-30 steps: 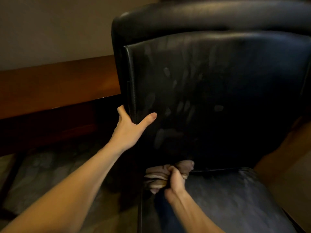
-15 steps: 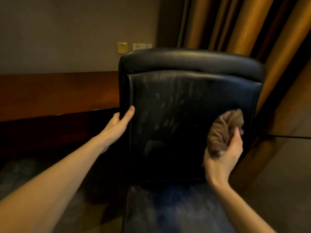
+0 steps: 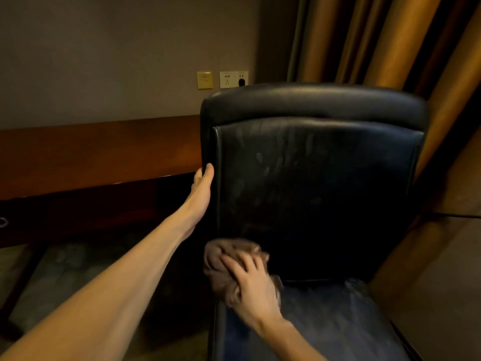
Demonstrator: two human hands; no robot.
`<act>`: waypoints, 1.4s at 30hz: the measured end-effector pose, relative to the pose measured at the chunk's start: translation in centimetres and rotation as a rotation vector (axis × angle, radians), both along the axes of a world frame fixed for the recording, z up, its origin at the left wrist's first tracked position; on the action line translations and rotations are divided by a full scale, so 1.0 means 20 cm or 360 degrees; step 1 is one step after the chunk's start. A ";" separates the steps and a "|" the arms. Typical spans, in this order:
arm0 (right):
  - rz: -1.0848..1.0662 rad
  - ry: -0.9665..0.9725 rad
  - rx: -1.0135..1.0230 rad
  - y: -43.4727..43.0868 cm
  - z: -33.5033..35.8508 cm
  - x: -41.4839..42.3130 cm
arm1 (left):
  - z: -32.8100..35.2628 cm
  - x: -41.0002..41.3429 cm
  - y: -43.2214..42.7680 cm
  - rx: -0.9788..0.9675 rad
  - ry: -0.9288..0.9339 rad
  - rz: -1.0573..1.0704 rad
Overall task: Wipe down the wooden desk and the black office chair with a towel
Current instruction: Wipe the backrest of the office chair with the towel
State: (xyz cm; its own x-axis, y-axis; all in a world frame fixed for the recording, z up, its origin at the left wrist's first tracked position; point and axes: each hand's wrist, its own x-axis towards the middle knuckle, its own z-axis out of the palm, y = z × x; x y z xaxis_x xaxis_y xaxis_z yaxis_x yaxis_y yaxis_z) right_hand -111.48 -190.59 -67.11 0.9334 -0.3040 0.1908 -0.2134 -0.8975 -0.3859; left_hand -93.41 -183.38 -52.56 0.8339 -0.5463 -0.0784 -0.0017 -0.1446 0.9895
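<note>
At 6 o'clock we see the right hand, grip clenched on a crumpled brown cloth towel pressed to the lower backrest of the black leather office chair. The left hand, grip released, lies flat on the backrest's 9 o'clock edge, near the brown wooden surface.

Black office chair: backrest upright, smear marks across the back panel. Bunched brown towel at the rear-left corner, where seat meets backrest, touching the backrest's lower edge. Wooden desk runs along the wall, just left of the chair. Both stand on carpet.
</note>
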 end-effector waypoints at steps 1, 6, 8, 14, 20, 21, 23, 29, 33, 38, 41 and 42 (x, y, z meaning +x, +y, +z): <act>0.0003 0.0107 0.0235 0.00 0.00 -0.11 | 0.03 -0.05 0.02 -0.0001 -0.0025 0.0010; -0.0386 -0.0431 0.0676 -0.08 0.05 -0.58 | 0.10 -0.20 0.14 0.0021 0.0033 0.0118; -0.0423 -0.0674 0.0607 -0.16 0.12 -0.66 | 0.14 -0.25 0.20 0.0038 0.0043 0.0187; -0.0454 -0.0924 0.0644 -0.23 0.38 -0.82 | 0.12 -0.38 0.37 0.0212 0.0058 0.0416; -0.0471 -0.1163 0.0678 -0.17 0.56 -0.64 | 0.16 -0.37 0.51 0.0314 -0.0001 0.0608; -0.0492 -0.1226 0.0720 -0.15 0.60 -0.57 | 0.21 -0.33 0.52 0.0266 -0.0046 0.0638; -0.0529 -0.1371 0.0812 -0.11 0.68 -0.44 | 0.33 -0.29 0.53 0.0168 -0.0197 0.0734; -0.0295 -0.1561 0.0532 -0.08 0.99 0.11 | 0.43 -0.19 0.49 -0.0082 -0.0734 0.1464; -0.0177 -0.1197 0.0162 -0.11 1.05 0.43 | 0.37 -0.10 0.44 -0.0129 -0.0812 0.1425; 0.0014 -0.1487 0.0035 -0.02 0.87 0.55 | 0.36 -0.01 0.33 -0.0186 -0.0774 0.1338; 0.0265 -0.1501 -0.0159 0.07 0.68 0.51 | 0.35 0.03 0.29 -0.0246 -0.0767 0.1272; 0.0368 -0.1449 -0.0242 0.08 0.61 0.48 | 0.35 0.04 0.29 -0.0272 -0.0783 0.1252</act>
